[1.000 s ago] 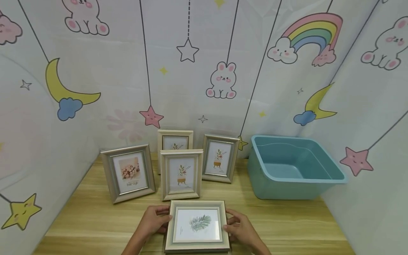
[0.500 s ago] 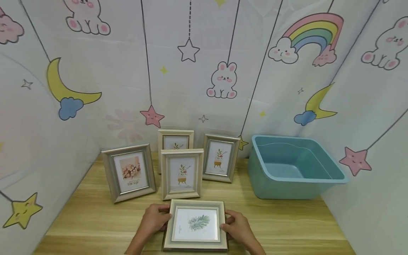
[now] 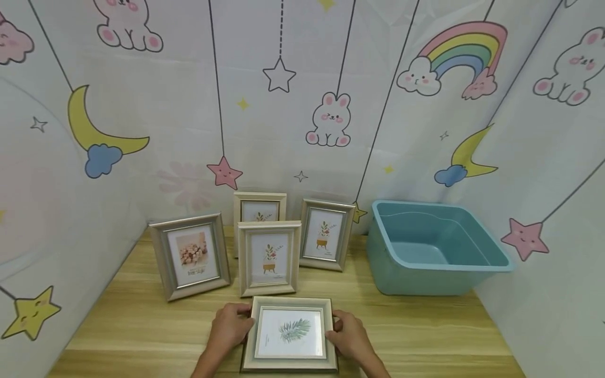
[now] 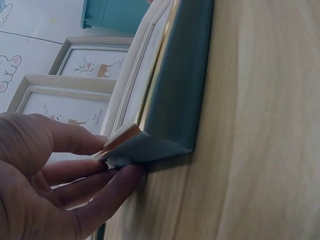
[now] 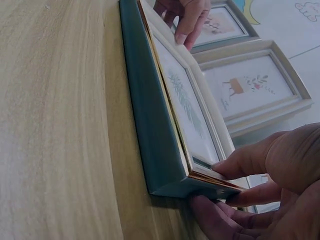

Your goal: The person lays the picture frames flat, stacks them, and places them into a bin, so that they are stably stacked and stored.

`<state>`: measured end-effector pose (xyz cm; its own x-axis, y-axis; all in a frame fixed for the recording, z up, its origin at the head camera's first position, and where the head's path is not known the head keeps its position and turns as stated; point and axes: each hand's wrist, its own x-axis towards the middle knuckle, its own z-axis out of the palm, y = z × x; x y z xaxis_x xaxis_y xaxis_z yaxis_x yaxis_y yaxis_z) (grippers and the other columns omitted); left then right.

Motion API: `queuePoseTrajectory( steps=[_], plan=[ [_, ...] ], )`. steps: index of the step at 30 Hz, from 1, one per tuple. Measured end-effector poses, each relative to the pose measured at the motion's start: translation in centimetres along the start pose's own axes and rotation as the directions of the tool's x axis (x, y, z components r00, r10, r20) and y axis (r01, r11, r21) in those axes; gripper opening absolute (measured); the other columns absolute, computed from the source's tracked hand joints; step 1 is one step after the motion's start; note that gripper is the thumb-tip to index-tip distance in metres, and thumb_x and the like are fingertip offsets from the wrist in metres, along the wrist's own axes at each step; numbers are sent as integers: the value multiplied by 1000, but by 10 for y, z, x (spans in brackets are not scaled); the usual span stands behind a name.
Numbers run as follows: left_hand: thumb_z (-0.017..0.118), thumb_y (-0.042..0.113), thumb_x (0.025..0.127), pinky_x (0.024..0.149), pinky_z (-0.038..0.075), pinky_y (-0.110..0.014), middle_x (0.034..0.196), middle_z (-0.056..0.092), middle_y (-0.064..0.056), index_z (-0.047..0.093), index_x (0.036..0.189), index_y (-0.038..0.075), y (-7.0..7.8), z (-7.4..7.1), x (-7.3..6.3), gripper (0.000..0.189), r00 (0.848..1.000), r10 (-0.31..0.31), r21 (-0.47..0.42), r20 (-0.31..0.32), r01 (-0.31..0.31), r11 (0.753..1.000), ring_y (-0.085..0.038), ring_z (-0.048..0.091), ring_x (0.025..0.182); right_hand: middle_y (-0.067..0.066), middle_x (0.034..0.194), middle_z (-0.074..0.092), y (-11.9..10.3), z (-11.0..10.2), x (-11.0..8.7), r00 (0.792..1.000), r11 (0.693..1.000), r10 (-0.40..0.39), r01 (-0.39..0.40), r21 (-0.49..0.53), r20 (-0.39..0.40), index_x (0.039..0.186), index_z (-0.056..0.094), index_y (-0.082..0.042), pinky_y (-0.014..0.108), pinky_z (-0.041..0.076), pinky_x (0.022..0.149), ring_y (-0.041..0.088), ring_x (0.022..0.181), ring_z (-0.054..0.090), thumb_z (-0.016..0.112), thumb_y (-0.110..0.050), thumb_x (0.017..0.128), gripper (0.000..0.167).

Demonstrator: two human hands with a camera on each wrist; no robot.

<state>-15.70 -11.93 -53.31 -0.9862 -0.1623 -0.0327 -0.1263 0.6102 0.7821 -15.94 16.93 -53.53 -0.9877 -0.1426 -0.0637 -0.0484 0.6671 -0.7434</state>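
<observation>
A cream picture frame with a green leaf print lies face up at the table's front. Beneath it sits a dark teal, box-like block with a gold edge, seen best in the wrist views; whether the two are joined I cannot tell. My left hand grips the frame's left end, thumb on the rim and fingers against the side and lower block. At the opposite end my right hand holds it the same way, its thumb on the rim. The undersides of both hands are hidden in the head view.
Several picture frames stand upright behind: a flower-print one, a front cream one, one partly hidden behind it, and a greyish one. A teal plastic tub stands right on the wooden table, before a cartoon-printed curtain.
The leaf-print frame has shifted slightly left, and its front end has straightened. My right hand has moved slightly left with it; both hands keep their grip.
</observation>
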Motion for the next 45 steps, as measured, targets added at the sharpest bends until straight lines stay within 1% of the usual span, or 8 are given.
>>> queuePoseTrajectory(
  steps=[7, 15, 23, 27, 30, 33, 38, 45],
  plan=[
    [76, 6, 69, 75, 55, -56, 104, 75, -23, 78, 99, 1, 0, 1, -1, 31, 999, 27, 47, -27, -25, 999, -44, 68, 98, -3, 71, 60, 0, 6, 0, 996, 996, -34, 27, -89, -76, 112, 70, 1, 23, 41, 55, 8, 64, 49, 72, -3, 70, 42],
    [75, 6, 69, 79, 54, -60, 104, 74, -23, 78, 99, 2, -2, 0, -2, 31, 998, 41, 52, -43, -39, 998, -47, 67, 100, -3, 71, 59, -1, 6, 0, 996, 995, -46, 39, -89, -77, 113, 70, 2, 23, 41, 56, 7, 65, 49, 73, -3, 71, 43],
    [75, 6, 68, 78, 54, -59, 102, 75, -21, 78, 98, 3, -4, 1, -3, 30, 997, 54, 41, -51, -52, 998, -45, 69, 99, -3, 71, 60, 1, 7, 1, 997, 997, -45, 41, -62, -58, 113, 70, 2, 22, 41, 55, 7, 64, 49, 73, -3, 71, 42],
    [77, 10, 74, 82, 54, -58, 99, 76, -16, 78, 98, 4, -7, 0, -3, 25, 999, 31, 15, -38, -31, 999, -41, 69, 99, 0, 75, 64, 2, 2, 2, 999, 999, -29, 29, -24, -23, 113, 69, 3, 25, 46, 57, 10, 67, 55, 74, -7, 77, 39],
    [77, 16, 80, 76, 54, -49, 88, 76, -7, 77, 97, 5, -11, -1, -1, 19, 998, 7, -20, -70, -9, 1000, -29, 71, 87, 4, 81, 68, 2, -5, 6, 999, 1000, -20, 20, -14, -38, 119, 66, 6, 30, 51, 63, 14, 73, 61, 74, -15, 83, 42],
    [77, 15, 84, 70, 54, -40, 85, 73, -3, 75, 104, 4, -14, -4, 3, 23, 988, 13, -73, -151, -25, 997, -21, 69, 79, 11, 93, 67, -1, -13, 13, 993, 999, -31, 30, -11, -115, 130, 58, 6, 36, 52, 72, 20, 85, 63, 73, -18, 87, 52],
    [77, 11, 85, 85, 53, -50, 116, 65, -19, 55, 139, 3, -13, -12, 13, 58, 975, 53, -158, -215, -88, 984, -34, 65, 104, 23, 119, 58, -13, -21, 32, 966, 989, -131, 142, 34, -221, 153, 36, -6, 42, 56, 80, 36, 107, 60, 71, -10, 89, 73],
    [77, 10, 85, 89, 56, -49, 141, 46, -26, 34, 155, 9, -6, -13, 32, 83, 988, 74, -282, -137, -111, 953, -43, 47, 127, 24, 139, 48, -44, -22, 70, 929, 934, -324, 344, 94, -180, 160, 21, -19, 49, 61, 83, 44, 124, 52, 69, -3, 91, 86]
  ],
)
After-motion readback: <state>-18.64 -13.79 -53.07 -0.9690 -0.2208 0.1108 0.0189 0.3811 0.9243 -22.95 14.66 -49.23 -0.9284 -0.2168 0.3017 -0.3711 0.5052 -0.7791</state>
